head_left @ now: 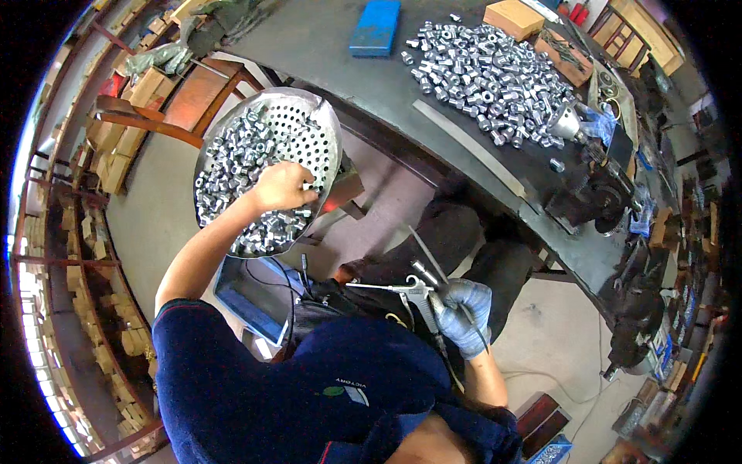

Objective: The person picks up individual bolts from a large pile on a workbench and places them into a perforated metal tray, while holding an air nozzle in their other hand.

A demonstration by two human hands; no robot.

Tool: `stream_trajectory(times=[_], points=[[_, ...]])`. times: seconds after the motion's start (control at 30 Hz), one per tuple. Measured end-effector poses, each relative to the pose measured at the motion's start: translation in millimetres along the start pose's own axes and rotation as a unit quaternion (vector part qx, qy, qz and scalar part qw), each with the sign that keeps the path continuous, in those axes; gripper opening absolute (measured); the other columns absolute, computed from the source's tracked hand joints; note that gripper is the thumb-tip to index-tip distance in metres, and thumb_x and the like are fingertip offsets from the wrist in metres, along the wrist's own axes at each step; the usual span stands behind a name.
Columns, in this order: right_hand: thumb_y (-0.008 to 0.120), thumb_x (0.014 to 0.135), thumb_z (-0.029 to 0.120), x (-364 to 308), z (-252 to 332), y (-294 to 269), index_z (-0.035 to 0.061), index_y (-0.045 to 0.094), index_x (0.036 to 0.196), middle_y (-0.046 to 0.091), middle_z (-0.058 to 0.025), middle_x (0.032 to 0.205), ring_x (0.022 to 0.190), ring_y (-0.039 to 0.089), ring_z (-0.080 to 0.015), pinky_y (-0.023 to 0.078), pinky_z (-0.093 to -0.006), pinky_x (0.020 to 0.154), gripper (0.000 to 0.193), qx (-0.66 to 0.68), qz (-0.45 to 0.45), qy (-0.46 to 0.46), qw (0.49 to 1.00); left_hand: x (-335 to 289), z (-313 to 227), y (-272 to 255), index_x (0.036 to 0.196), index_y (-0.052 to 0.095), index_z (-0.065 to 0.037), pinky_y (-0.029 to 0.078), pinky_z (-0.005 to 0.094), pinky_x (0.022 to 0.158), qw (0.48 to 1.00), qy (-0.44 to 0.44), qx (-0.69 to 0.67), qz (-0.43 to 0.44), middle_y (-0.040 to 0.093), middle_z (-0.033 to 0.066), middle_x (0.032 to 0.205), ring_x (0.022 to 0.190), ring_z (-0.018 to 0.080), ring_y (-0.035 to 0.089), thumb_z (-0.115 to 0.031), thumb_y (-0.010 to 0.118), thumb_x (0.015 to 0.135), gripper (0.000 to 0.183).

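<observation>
Left hand: the bare left hand [284, 185] is laid on the near rim of the perforated metal pan [313, 135], fingers curled over the edge and gripping it, with some of them pressed among the parts
Perforated metal pan: a round, shallow, hole-punched pan is held tilted, out past the front edge of the workbench [325, 54], above the floor and a wooden chair [193, 100]
Pan contents: small silver metal fittings [232, 166] are heaped across the left and lower part of the pan; the upper right part is left bare, so that the holes are seen
Right hand: the right hand [464, 315] is covered by a grey-blue work glove and is closed around the grip of the air blow gun [413, 292]
Air blow gun: a metal gun with a thin straight nozzle is held low, near the lap; the nozzle is pointed to the person's left, below the pan and well apart from it; a thin hose is seen running from the grip
Workbench: a dark bench top is occupied by a large loose pile of fittings [487, 73] of the same kind, a blue flat box [376, 27] and a cardboard box [514, 17]
Bench edge, right: a dark machine [595, 193] is mounted near the pile
Surroundings: shelves of cartons [108, 155] are seen along the left wall
</observation>
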State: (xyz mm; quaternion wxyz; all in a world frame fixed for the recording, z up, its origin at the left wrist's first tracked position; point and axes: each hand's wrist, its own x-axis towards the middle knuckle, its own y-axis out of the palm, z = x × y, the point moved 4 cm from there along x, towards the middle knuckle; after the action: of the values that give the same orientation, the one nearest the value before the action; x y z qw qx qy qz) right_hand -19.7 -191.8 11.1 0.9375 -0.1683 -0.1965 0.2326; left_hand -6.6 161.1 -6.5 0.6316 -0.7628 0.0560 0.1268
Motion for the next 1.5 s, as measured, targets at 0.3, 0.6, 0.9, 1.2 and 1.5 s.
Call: stream_trajectory(times=[0.3, 0.6, 0.9, 1.2, 1.5], points=[[0.077, 0.067, 0.015, -4.2, 2.3, -5.8, 0.0122, 0.043, 0.05, 0.043, -0.0067, 0.047, 0.042, 0.047, -0.024, 0.037, -0.032, 0.042, 0.038, -0.024, -0.008, 0.005, 1.0, -6.6, -28.3, -21.3, 0.099, 0.066, -0.001, 0.049, 0.0289, 0.062, 0.964, 0.089, -0.243, -0.058, 0.064, 0.0115, 0.079, 0.067, 0.017, 0.063, -0.006, 0.071, 0.072, 0.028], [0.077, 0.069, 0.019, 11.4, 6.6, -2.2, 0.0108, 0.043, 0.052, 0.043, -0.0069, 0.048, 0.042, 0.047, -0.0257, 0.036, -0.0336, 0.042, 0.039, 0.016, -0.01, -0.038, 0.999, -20.7, -124.4, -23.9, 0.107, 0.06, 0.0, 0.047, 0.028, 0.08, 0.869, 0.218, -0.436, 0.085, 0.063, 0.0051, 0.093, 0.085, 0.0117, 0.058, -0.003, 0.065, 0.081, 0.026], [0.077, 0.069, 0.019, 22.3, -0.7, 0.3, 0.0098, 0.044, 0.05, 0.043, -0.0113, 0.048, 0.043, 0.047, -0.0299, 0.036, -0.0361, 0.043, 0.04, 0.033, -0.004, -0.025, 0.999, -14.1, -152.0, -26.4, 0.098, 0.062, -0.001, 0.045, 0.0321, 0.068, 0.889, 0.315, -0.329, 0.044, 0.059, 0.0083, 0.086, 0.076, 0.0203, 0.056, -0.001, 0.071, 0.069, 0.03], [0.078, 0.068, 0.016, 16.4, -14.1, 5.1, 0.0077, 0.049, 0.054, 0.046, -0.0102, 0.051, 0.043, 0.047, -0.0266, 0.036, -0.0335, 0.043, 0.033, 0.046, -0.01, -0.02, 0.999, -8.2, -171.2, -21.8, 0.099, 0.064, -0.006, 0.046, 0.0358, 0.065, 0.895, 0.383, -0.227, 0.021, 0.055, 0.01, 0.081, 0.074, 0.0296, 0.057, -0.009, 0.074, 0.065, 0.036], [0.077, 0.069, 0.022, 17.8, -8.0, -1.2, 0.0105, 0.043, 0.049, 0.042, -0.0108, 0.047, 0.042, 0.047, -0.0295, 0.036, -0.0369, 0.042, 0.04, 0.006, -0.026, -0.008, 1.0, -3.6, -162.8, 3.9, 0.106, 0.059, 0.003, 0.05, 0.026, 0.065, 0.79, 0.153, -0.538, 0.251, 0.063, 0.0045, 0.081, 0.071, 0.01, 0.061, -0.01, 0.067, 0.084, 0.026]])
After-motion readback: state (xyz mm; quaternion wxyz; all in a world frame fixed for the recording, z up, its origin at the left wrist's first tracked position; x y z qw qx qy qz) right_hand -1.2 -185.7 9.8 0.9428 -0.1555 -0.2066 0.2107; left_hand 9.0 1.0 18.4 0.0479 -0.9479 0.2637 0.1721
